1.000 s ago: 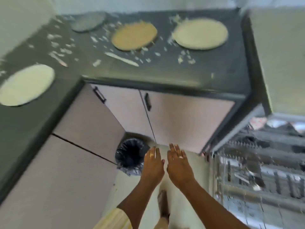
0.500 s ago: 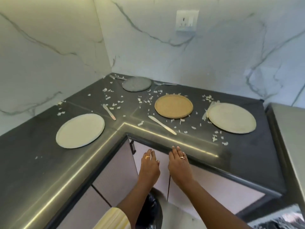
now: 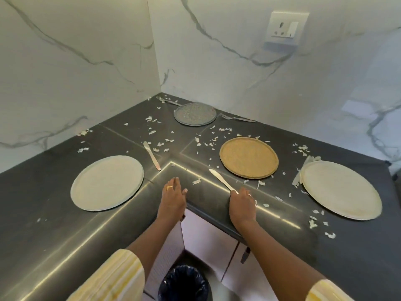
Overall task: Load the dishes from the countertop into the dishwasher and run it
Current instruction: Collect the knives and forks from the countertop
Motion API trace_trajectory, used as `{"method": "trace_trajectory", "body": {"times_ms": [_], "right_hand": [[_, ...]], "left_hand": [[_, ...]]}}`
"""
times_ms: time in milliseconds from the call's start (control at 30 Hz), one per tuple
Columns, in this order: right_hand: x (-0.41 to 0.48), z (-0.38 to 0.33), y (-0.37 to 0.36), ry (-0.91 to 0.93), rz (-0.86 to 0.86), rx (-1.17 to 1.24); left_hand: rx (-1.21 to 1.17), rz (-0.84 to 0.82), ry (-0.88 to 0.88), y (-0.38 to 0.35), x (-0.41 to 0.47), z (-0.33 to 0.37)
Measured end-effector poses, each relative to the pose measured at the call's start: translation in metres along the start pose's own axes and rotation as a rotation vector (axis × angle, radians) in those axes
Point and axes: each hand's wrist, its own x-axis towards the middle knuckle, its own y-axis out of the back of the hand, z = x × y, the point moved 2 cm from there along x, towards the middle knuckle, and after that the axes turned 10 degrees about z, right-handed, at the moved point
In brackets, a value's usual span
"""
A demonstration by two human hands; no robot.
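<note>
Dark countertop (image 3: 54, 224), L-shaped, set against marble-look walls. Count on it: 4 plates, 2 knives, 2 forks.

Plates:
- left cream plate (image 3: 107, 183), on the left wing near the front edge
- grey plate (image 3: 194, 114), in the back corner
- tan plate (image 3: 248, 157), just right of the inner corner
- right cream plate (image 3: 340, 190), toward the right end

Knives:
- far knife (image 3: 152, 155), between the left cream plate and the inner corner, untouched
- near knife (image 3: 222, 180), at the front edge before the tan plate

Forks:
- left fork (image 3: 168, 101) and right fork (image 3: 237, 118), one on either side of the grey plate by the back wall

White scraps (image 3: 196, 181) are scattered widely, not counted.

Left hand (image 3: 173, 196): fingers straight, lying over the inner corner edge, holding nothing.

Right hand (image 3: 242, 205): fingers bent down at the near knife's handle end. They touch it, but I cannot tell whether they pinch it.

One black-lined bin (image 3: 184, 283) stands on the floor below the corner.
</note>
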Motion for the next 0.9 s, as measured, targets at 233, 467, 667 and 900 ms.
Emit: {"method": "trace_trajectory", "body": {"times_ms": [233,467,667,900], "right_hand": [[0.049,-0.021,-0.019,0.004,-0.026,0.022],[0.111,-0.043,-0.025,0.078,-0.129,0.12],[0.127,-0.06,-0.036,0.12,-0.179,0.106],[0.134,-0.064,-0.039,0.167,-0.204,0.082]], "left_hand": [[0.08,0.142,0.161,0.014,0.078,-0.032],[0.114,0.14,0.387,0.026,0.127,-0.047],[0.099,0.151,0.535,0.021,0.156,-0.046],[0.194,0.149,0.605,0.018,0.171,-0.042]]}}
